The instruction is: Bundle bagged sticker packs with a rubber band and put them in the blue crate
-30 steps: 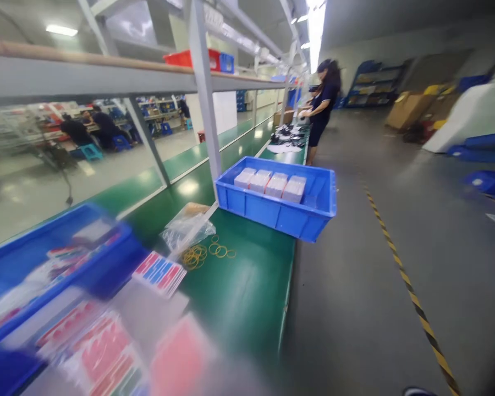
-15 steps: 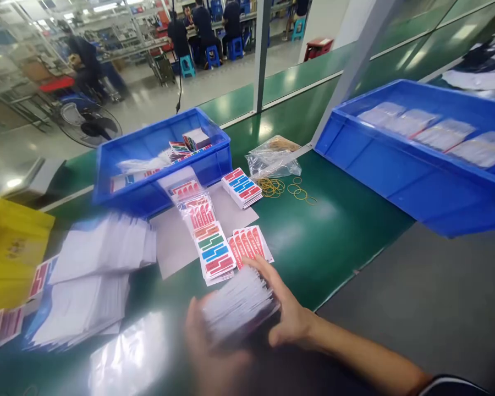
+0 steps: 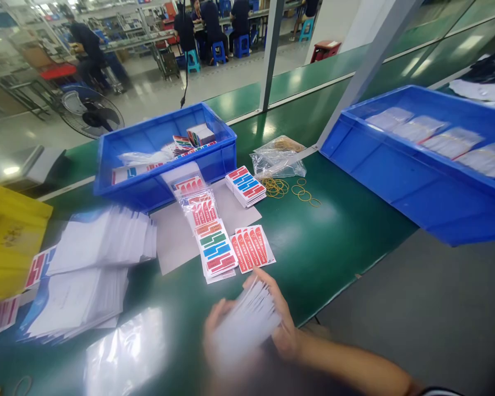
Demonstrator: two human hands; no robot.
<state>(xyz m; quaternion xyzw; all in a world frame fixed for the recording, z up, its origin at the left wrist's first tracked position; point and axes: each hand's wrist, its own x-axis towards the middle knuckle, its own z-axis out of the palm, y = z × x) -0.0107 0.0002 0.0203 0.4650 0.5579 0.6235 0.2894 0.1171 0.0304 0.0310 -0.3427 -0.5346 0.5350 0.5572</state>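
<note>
A thick bundle of white packets (image 3: 247, 324) is held between both hands at the lower middle, over the near edge of the green table. My left hand (image 3: 216, 330), blurred, grips its left side. Around the right side, the fingers of my right hand (image 3: 281, 316) are closed. Just beyond lie a stack of cards with coloured stripes (image 3: 216, 247) and fanned red-and-white cards (image 3: 253, 247). A second striped card stack (image 3: 246, 186) sits farther back, beside yellow rubber bands (image 3: 275, 187).
Blue bins stand at the back left (image 3: 165, 190) and right (image 3: 396, 170). White paper stacks (image 3: 91, 247) and a yellow bin (image 3: 14, 242) are at the left. A clear bag (image 3: 126, 352) lies near the front. People sit in the background.
The bundle has tilted more upright and shifted slightly right and down, with both hands still around it. My right hand's fingers have closed in on its side. The view has shifted slightly.
</note>
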